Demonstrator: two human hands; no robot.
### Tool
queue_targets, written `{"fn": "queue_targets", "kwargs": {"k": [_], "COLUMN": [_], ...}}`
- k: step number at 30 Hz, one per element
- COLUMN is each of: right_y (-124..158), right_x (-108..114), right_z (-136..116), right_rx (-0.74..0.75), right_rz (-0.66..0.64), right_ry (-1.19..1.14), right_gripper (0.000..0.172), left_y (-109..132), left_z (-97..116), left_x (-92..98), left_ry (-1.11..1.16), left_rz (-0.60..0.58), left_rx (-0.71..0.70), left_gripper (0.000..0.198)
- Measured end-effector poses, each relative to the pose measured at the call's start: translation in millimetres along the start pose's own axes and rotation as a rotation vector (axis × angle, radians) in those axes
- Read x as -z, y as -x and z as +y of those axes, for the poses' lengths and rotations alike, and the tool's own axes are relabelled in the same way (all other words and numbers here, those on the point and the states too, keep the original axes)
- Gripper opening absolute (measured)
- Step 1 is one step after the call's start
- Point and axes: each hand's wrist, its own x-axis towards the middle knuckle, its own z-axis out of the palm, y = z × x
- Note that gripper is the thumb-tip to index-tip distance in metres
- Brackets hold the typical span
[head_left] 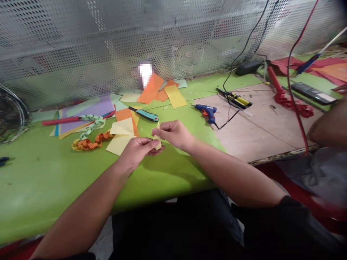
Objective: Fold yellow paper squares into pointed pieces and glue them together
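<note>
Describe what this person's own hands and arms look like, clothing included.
The left hand and right hand are ungloved, with no watch or bracelet visible at either wrist. The left forearm and right forearm are bare. A black right sleeve ends apparently near the elbow; only a dark sliver of left sleeve shows.

Perforated metal wall [81,43] stood at twelve o'clock, reflecting light. Green tabletop [59,177] reached nine o'clock. Red seat [329,212] showed at four o'clock.
</note>
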Motion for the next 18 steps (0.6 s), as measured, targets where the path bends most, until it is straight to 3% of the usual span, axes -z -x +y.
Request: {"fn": "queue_targets", "kwargs": {"k": [3, 9, 18], "right_y": [-0.8, -3.7, -1.6], "right_x": [0.1, 5.7, 2.3], "right_z": [-0.1, 2.9, -1.2], "right_rx": [0.025, -0.061, -0.075], "right_rz": [0.029, 0.067, 0.086], "right_ry": [0.013, -0.046, -0.027], "right_gripper": [0.061, 0.055, 0.053], "left_y": [0.7, 2.6, 4.3], "left_z": [0.8, 3.5, 4.0], "left_x": [0.3, 2.9, -3.2], "left_ry": [0.028, 0.126, -0.025], "left_rz": [-0.015, -0.087, 0.021], "left_rx": [0.0, -0.002, 0.023], "left_gripper": [0.031, 0.036, 0.037]}}
